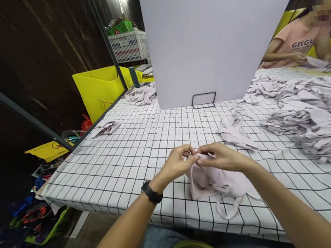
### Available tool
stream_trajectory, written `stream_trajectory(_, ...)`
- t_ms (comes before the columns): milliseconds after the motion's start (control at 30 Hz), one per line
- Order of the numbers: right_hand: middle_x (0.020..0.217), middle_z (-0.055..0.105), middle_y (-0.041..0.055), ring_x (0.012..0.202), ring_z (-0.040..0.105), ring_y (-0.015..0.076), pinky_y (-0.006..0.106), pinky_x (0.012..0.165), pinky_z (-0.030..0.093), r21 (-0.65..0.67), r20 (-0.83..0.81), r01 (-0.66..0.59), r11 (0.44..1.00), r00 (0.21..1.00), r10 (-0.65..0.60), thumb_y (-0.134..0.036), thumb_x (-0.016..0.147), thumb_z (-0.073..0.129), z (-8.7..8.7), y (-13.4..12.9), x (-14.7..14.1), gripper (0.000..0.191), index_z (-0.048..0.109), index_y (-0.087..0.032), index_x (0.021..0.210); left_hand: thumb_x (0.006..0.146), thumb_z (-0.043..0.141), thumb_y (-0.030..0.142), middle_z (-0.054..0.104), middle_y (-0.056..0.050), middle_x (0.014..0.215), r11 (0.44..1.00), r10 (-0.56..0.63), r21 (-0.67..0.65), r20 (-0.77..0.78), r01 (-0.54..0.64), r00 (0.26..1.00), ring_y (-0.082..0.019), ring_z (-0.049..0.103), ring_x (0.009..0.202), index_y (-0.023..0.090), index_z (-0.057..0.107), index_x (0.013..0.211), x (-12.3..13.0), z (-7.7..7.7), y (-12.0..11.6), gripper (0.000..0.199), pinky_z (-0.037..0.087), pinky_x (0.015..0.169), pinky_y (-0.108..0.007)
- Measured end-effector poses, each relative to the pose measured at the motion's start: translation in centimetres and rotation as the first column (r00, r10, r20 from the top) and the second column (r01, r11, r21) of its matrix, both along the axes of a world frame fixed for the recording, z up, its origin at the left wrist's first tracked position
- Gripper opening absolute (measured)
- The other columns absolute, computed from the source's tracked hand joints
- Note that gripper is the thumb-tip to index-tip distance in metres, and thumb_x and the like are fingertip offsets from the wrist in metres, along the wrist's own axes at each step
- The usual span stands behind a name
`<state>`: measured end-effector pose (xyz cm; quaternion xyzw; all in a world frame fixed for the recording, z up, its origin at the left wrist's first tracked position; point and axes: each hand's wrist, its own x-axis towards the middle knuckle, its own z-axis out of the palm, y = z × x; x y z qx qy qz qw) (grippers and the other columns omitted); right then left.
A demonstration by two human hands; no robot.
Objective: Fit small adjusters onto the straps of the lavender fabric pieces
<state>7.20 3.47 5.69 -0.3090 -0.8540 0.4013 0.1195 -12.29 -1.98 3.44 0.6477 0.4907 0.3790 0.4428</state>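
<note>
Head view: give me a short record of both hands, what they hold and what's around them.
Held: pale fabric piece, pinched by left hand and right hand
Hand spacing: close together
Worn: black watch, left wrist
Surface: checkered cloth
Right: heap of pale fabric
Ahead: large white board
Far right: co-worker, handling pale cloth

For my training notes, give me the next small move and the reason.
Perhaps ease the right hand slightly outward along the cloth while the left hand holds: both pinch it close together, leaving the rest bunched and loose over the table.
</note>
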Motion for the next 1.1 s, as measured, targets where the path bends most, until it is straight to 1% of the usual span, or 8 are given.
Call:
stream_trajectory(100, 0.073, 0.060, 0.0016, 0.067, 0.052, 0.0148, 0.027, 0.059, 0.040, -0.133, -0.099, 0.012, 0.991, 0.995, -0.025, -0.050, 0.090, 0.067, 3.8, -1.0, 2.2, 0.035, 0.069, -0.017, 0.080, 0.082, 0.077, 0.044, 0.058, 0.000, 0.075, 0.969, -0.233, -0.027, 0.209, 0.244, 0.950, -0.011, 0.052, 0.068, 0.016, 0.064, 0.081, -0.4, 2.9, 0.5, 0.031, 0.040, 0.062, -0.024)
stream_trajectory(200, 0.070, 0.060, 0.0018, 0.063, 0.054, 0.0136, 0.024, 0.054, 0.041, -0.281, -0.186, 0.106, 0.954, 0.969, -0.162, -0.056, 0.086, 0.072, 6.5, -1.8, 4.5, 0.040, 0.070, -0.017, 0.079, 0.078, 0.081, 0.042, 0.056, 0.001, 0.071, 0.921, -0.364, -0.058, 0.219, 0.384, 0.905, -0.010, 0.049, 0.066, 0.014, 0.066, 0.073, -1.1, 5.4, 0.8, 0.032, 0.037, 0.060, -0.023)
stream_trajectory(333, 0.066, 0.061, 0.0013, 0.056, 0.056, 0.0136, 0.023, 0.049, 0.046, -0.334, -0.236, 0.265, 0.904, 0.905, -0.353, -0.059, 0.080, 0.077, 8.4, -2.4, 7.8, 0.041, 0.071, -0.019, 0.077, 0.077, 0.082, 0.040, 0.057, 0.001, 0.067, 0.919, -0.375, -0.080, 0.119, 0.385, 0.919, -0.010, 0.050, 0.064, 0.014, 0.069, 0.069, -2.7, 7.3, 0.7, 0.030, 0.036, 0.057, -0.023)
stream_trajectory(533, 0.084, 0.068, 0.0079, 0.079, 0.064, 0.0217, 0.030, 0.068, 0.056, -0.145, -0.367, 0.421, 0.895, 0.817, -0.444, -0.060, 0.073, 0.083, 10.2, -2.9, 11.7, 0.040, 0.072, -0.022, 0.066, 0.074, 0.085, 0.037, 0.067, -0.003, 0.073, 0.925, -0.356, -0.099, 0.104, 0.366, 0.929, -0.012, 0.059, 0.070, 0.016, 0.075, 0.075, -5.1, 8.5, 1.1, 0.024, 0.047, 0.064, -0.024)
stream_trajectory(700, 0.106, 0.070, 0.0118, 0.083, 0.065, 0.0251, 0.034, 0.066, 0.055, -0.247, -0.441, 0.570, 0.784, 0.654, -0.615, -0.061, 0.054, 0.092, 11.0, -2.5, 13.6, 0.043, 0.074, -0.024, 0.066, 0.072, 0.086, 0.035, 0.067, -0.002, 0.071, 0.909, -0.397, -0.117, 0.059, 0.401, 0.916, -0.011, 0.058, 0.066, 0.016, 0.076, 0.073, -6.0, 9.7, 1.4, 0.022, 0.045, 0.062, -0.023)
stream_trajectory(800, 0.106, 0.072, 0.0131, 0.084, 0.065, 0.0262, 0.037, 0.067, 0.055, -0.298, -0.464, 0.620, 0.726, 0.570, -0.678, -0.061, 0.050, 0.093, 11.1, -2.2, 14.3, 0.047, 0.080, -0.026, 0.078, 0.076, 0.083, 0.038, 0.065, -0.001, 0.070, 0.901, -0.420, -0.124, -0.010, 0.415, 0.908, -0.011, 0.057, 0.066, 0.016, 0.074, 0.074, -6.2, 10.3, 1.2, 0.023, 0.044, 0.062, -0.024)
stream_trajectory(967, 0.111, 0.073, 0.0130, 0.101, 0.066, 0.0292, 0.035, 0.075, 0.057, -0.069, -0.402, 0.602, 0.796, 0.713, -0.574, -0.062, 0.065, 0.088, 11.2, -2.0, 16.0, 0.040, 0.080, -0.025, 0.078, 0.084, 0.075, 0.040, 0.068, -0.004, 0.084, 0.915, -0.391, 0.027, -0.189, 0.403, 0.901, -0.016, 0.062, 0.082, 0.018, 0.075, 0.084, -6.7, 11.6, 1.3, 0.022, 0.050, 0.074, -0.027)
stream_trajectory(1100, 0.100, 0.076, 0.0103, 0.092, 0.069, 0.0256, 0.034, 0.073, 0.059, 0.108, -0.227, 0.580, 0.808, 0.805, -0.548, -0.063, 0.069, 0.086, 12.3, -2.4, 17.8, 0.040, 0.083, -0.026, 0.084, 0.081, 0.077, 0.040, 0.070, -0.005, 0.095, 0.904, -0.172, 0.316, -0.346, 0.287, 0.923, -0.018, 0.063, 0.092, 0.020, 0.076, 0.082, -7.2, 13.8, 1.2, 0.020, 0.051, 0.086, -0.032)
